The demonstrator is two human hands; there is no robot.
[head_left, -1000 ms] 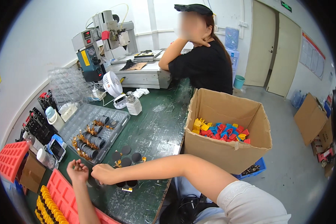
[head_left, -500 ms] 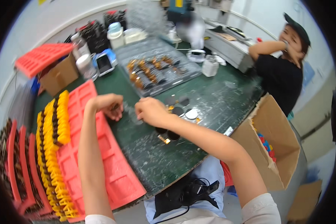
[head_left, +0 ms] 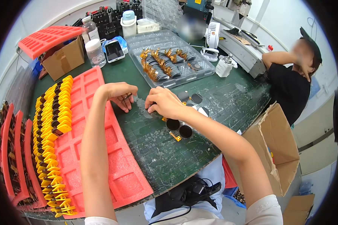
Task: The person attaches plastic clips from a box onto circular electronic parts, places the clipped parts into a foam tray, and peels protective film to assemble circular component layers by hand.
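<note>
My left hand hovers over the green table beside the red foam tray. Its fingers are curled around a thin dark item whose kind I cannot make out. Close by on the right, my right hand is in a pinch low above the table, with a small dark bit at its fingertips, mostly hidden. Beyond its knuckles and under its wrist lie several round discs, black and pale, some with orange ribbon tabs. A clear scrap of film lies below the fingertips.
A clear plastic tray holds stacked discs with orange ribbons. Yellow clip-like pieces stand in rows at left. Bottles, a phone, a white fan and a cardboard box surround the work area. A person sits at right.
The view has shifted, so the table's things appear farther right and higher. Both hands stay close together at nearly the same place over the table, fingers still curled.
</note>
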